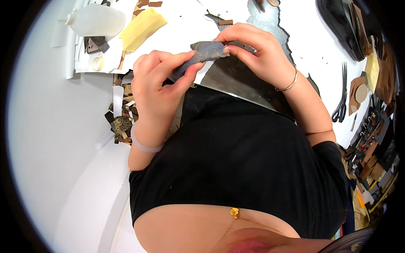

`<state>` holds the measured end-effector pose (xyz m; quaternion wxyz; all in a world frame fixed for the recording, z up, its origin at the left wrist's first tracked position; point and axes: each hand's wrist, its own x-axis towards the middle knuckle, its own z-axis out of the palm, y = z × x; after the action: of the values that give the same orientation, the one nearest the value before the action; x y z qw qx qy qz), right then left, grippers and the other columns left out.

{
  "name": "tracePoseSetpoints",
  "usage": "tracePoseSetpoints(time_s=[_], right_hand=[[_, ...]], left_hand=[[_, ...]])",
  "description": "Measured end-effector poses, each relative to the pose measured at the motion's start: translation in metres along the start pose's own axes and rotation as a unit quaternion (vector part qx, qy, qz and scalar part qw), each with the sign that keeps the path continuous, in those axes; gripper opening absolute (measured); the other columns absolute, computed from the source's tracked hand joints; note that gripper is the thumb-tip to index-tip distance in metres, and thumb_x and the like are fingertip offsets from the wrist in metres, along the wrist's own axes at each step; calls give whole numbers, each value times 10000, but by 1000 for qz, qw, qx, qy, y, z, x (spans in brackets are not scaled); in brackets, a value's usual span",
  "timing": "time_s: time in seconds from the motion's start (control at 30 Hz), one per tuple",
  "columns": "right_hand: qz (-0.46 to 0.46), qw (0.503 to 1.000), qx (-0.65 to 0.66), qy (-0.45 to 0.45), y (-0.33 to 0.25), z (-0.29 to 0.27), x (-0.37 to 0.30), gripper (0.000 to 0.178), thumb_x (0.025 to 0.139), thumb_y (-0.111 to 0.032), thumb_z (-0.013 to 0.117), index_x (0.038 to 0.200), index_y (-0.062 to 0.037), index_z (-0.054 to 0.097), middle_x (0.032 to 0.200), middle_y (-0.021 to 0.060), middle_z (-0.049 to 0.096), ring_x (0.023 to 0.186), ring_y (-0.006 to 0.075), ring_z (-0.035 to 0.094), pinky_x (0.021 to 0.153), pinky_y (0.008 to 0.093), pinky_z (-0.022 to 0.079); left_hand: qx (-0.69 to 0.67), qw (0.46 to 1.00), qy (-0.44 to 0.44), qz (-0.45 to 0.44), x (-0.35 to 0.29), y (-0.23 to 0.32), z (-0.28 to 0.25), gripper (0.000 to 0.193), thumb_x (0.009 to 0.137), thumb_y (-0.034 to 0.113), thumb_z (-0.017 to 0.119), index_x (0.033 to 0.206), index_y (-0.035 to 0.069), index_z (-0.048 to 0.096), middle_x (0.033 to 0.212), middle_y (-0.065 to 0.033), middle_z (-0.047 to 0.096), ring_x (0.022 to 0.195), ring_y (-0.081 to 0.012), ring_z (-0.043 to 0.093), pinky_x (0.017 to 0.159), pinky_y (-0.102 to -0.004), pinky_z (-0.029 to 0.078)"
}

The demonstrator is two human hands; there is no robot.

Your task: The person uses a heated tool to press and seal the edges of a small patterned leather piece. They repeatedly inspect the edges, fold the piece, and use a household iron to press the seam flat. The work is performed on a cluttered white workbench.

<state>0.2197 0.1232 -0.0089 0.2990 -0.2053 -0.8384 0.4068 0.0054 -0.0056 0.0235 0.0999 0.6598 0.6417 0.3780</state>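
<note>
A narrow grey-blue strip (207,51) with brownish marks, which looks like leather, is stretched between my hands above the table's front edge. Its near-left end bends down. My left hand (156,78) pinches that end between thumb and fingers. The right hand (259,50) grips the other end, thumb beneath and fingers on top, and part of the strip sticks out past the thumb. Under the strip and my right hand lies a dark, smooth slab (240,80) with a pale straight edge, on the white table.
On the left stand a translucent bottle (99,20), a yellow block (143,28) and a tape roll (98,63). A scrap heap (121,124) sits below them. Black scissors (340,107), a tan disc (361,93) and a black leather piece (337,25) lie right. Silvery-blue leather (274,21) lies beyond.
</note>
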Motion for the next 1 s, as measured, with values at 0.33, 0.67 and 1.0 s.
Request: tracePoseSetpoints(time_s=[0.33,0.67,1.0], right_hand=[[-13,1000,-4,0,-3,-1,-1,220,885,-32,725,1104,-26,710,1039,104,712,955,288,689,833,358,555],[-12,1000,-6,2,-1,0,-2,227,881,-50,741,1105,-27,710,1042,105,709,959,288,689,840,360,556],[-16,1000,-25,0,-3,-2,0,234,884,-56,741,1115,-34,714,1056,101,711,968,277,692,844,356,558]], left_hand=[[-33,999,8,-19,-3,-2,5,268,716,-22,852,955,61,764,810,-12,644,716,-131,576,679,-264,468],[-127,991,47,16,-8,-18,20,310,693,-55,847,972,28,741,900,-58,671,810,-184,638,702,-299,518],[-83,994,54,35,-9,-10,12,365,701,9,901,1040,19,766,954,-67,698,847,-180,659,684,-277,535]])
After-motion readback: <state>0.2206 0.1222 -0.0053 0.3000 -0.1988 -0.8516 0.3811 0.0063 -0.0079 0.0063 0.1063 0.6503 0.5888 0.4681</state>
